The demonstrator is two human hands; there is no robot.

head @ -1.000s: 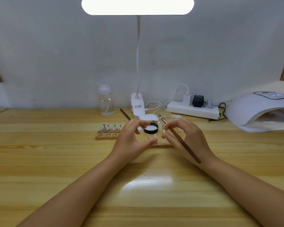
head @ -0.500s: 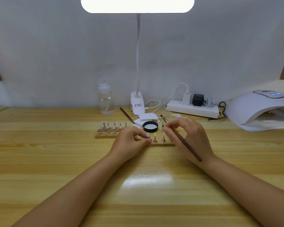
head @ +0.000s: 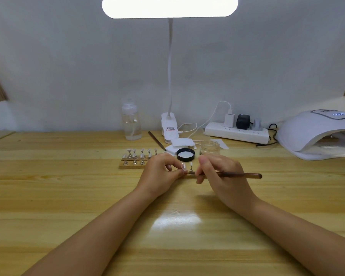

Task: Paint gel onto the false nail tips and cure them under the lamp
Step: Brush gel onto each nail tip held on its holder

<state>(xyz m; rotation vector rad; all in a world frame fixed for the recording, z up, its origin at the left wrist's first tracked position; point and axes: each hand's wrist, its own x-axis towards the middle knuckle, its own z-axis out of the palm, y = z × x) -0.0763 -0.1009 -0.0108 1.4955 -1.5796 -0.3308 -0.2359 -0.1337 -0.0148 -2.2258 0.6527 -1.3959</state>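
On the wooden table point(head: 48, 196), the left hand point(head: 159, 174) pinched a stand bearing a clear nail tip point(head: 183, 166), while the right hand point(head: 221, 174) gripped a brown brush point(head: 239, 174), its tip apparently at that stand's base. Beyond lay a black lid point(head: 186, 154), a jar point(head: 210, 147) and more nail tips point(head: 136, 154). Farthest right, the curing lamp point(head: 317, 132) showed a blurred display; the desk lamp's clip point(head: 168, 128) carried an unreadable label.

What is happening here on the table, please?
A person is painting false nail tips. The left hand pinches one tip on its stand, and the right hand holds a brush whose end points at it. More tips wait on the wooden holder. The curing lamp stands at the right, nothing visible inside.
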